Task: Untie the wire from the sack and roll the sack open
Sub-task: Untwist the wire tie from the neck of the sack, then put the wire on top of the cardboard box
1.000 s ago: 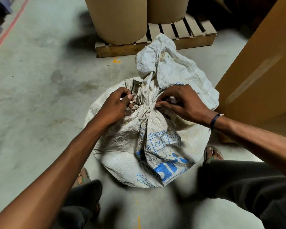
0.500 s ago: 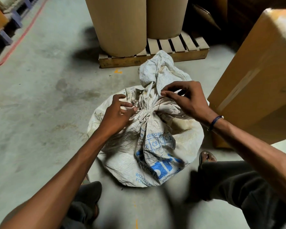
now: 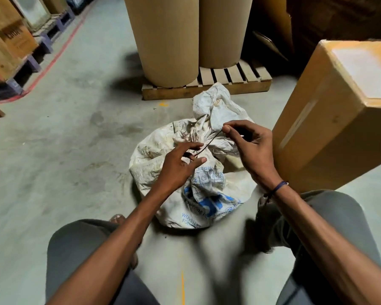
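Your hands stretch a wire over the tied sack.

From the head camera: your right hand (image 3: pixel 253 148) pinches the dark wire (image 3: pixel 209 143) at its upper end; your left hand (image 3: pixel 180 164) seems to close on the lower end, partly blurred. The white sack (image 3: pixel 163 155) sits on the floor (image 3: pixel 75 150) between your knees, blue print reading "WOVEN", "C9".

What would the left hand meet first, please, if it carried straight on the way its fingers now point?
The left hand points up and right, so it would probably meet the gathered neck of the sack first, along the wire. Depth is unclear.
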